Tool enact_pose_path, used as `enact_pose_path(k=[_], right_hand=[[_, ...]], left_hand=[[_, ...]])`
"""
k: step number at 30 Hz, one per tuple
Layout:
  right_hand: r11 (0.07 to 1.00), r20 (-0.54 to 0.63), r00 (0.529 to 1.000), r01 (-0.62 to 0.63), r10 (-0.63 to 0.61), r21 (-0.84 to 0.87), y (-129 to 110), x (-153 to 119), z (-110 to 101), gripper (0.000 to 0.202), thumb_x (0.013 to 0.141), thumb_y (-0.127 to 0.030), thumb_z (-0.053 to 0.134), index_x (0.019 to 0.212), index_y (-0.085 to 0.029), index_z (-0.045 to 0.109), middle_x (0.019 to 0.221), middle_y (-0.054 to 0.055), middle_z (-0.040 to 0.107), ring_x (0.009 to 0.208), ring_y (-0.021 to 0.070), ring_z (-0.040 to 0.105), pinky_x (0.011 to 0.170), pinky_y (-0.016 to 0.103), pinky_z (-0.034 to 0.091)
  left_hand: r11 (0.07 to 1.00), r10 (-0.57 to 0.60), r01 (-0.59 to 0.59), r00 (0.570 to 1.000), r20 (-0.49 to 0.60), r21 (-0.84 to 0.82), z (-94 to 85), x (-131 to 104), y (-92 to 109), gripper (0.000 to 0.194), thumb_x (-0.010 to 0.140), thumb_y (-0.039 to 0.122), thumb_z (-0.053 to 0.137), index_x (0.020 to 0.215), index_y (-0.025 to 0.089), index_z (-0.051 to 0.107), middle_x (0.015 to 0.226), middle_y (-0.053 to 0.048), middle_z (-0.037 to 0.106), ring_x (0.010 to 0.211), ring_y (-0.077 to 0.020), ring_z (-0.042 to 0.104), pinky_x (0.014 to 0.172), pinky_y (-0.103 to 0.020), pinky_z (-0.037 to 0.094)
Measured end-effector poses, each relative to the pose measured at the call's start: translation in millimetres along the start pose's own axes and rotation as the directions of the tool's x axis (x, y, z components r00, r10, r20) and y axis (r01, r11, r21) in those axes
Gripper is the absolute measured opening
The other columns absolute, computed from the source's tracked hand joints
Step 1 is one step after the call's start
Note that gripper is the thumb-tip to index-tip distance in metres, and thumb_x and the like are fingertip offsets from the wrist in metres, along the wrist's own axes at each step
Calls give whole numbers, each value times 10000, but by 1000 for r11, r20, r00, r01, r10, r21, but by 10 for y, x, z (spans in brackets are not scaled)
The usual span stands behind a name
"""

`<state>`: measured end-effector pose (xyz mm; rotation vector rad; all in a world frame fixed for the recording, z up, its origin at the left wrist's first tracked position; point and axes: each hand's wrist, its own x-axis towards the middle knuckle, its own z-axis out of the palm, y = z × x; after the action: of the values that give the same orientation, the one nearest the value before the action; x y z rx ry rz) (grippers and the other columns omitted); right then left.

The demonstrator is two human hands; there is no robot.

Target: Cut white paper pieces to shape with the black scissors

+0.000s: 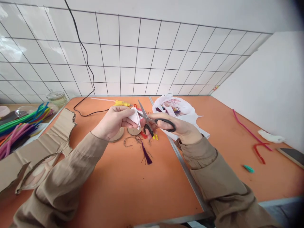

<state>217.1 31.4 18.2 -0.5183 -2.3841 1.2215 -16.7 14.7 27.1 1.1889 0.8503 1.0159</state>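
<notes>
My left hand [121, 117] pinches a small white piece of what looks like cloth [135, 119] above the orange table. In my right hand [177, 126] is a pair of scissors [144, 114] with black handles, its blades spread apart at the edge of the white piece. Part of the lower blade is hidden by the piece. Beneath my hands lie a purple tassel [145, 153], round cardboard discs [134, 130] and brown scraps. Just behind them rests a yellow glue gun [122, 103] with a pale stick in its rear.
A white plastic bag [187, 109] with craft bits sits behind my right hand. Torn cardboard [53, 134] and colourful pipe cleaners [26, 126] are at left, near a glass jar [57, 98]. A black cord [86, 60] crosses the tiled wall. Red pipe cleaners [258, 153] lie at right.
</notes>
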Motion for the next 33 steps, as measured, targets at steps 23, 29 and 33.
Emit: enact_pose_path(k=[23, 29, 33], right_hand=[[974, -101, 995, 11, 12, 226, 146, -183, 665, 588, 891, -712, 502, 892, -127, 563, 722, 40, 602, 609, 150, 605, 547, 284, 487], [929, -125, 990, -11, 62, 370, 109, -262, 832, 556, 885, -692, 529, 894, -137, 557, 701, 27, 599, 585, 142, 604, 501, 256, 453], [910, -143, 985, -28, 95, 413, 120, -274, 936, 601, 868, -719, 518, 918, -123, 580, 759, 48, 611, 620, 139, 614, 492, 232, 399]], left_hand=[[988, 82, -73, 995, -63, 139, 131, -433, -556, 351, 809, 433, 691, 626, 133, 691, 581, -53, 663, 451, -77, 464, 432, -207, 315], [955, 186, -181, 983, 2, 236, 128, -521, -606, 367, 862, 426, 637, 606, 174, 712, 679, -66, 706, 627, -143, 529, 579, -270, 395], [951, 250, -247, 968, 7, 186, 108, -538, -716, 377, 840, 447, 677, 556, 203, 714, 788, -104, 746, 1155, -290, 583, 1001, -380, 415]])
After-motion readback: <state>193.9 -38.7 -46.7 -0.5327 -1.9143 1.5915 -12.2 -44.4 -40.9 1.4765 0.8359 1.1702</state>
